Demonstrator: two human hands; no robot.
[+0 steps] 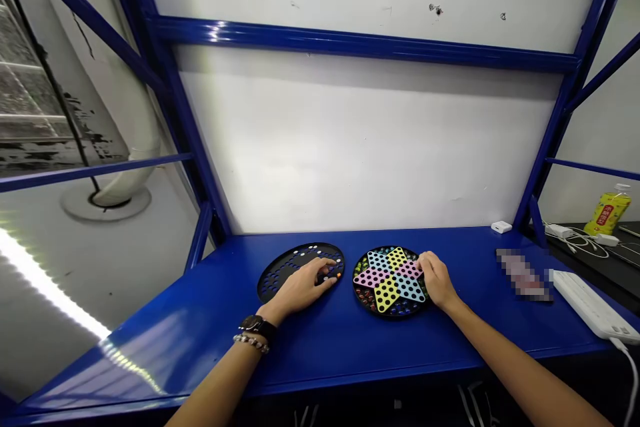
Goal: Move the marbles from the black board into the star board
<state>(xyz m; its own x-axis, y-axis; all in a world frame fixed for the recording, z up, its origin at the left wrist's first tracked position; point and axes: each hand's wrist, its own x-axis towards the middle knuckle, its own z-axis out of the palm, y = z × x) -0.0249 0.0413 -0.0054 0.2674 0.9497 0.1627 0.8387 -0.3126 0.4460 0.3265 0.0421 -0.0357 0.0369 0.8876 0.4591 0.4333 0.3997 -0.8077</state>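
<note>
The left hand (304,283) is positioned over the right part of the round black tray (265,273), palm down, thumb and fingers parted in a loose curl near its rim; whether they grip a piece cannot be determined. White pieces (319,252) and an orange piece (339,275) sit on this tray. The right hand (438,279) is at the right edge of the star board (395,277), fingers bent and drawn together at a pink point; any held item is hidden. The board stands on the blue tabletop (320,353), right of the tray, with coloured marbles (404,308) around its star
</note>
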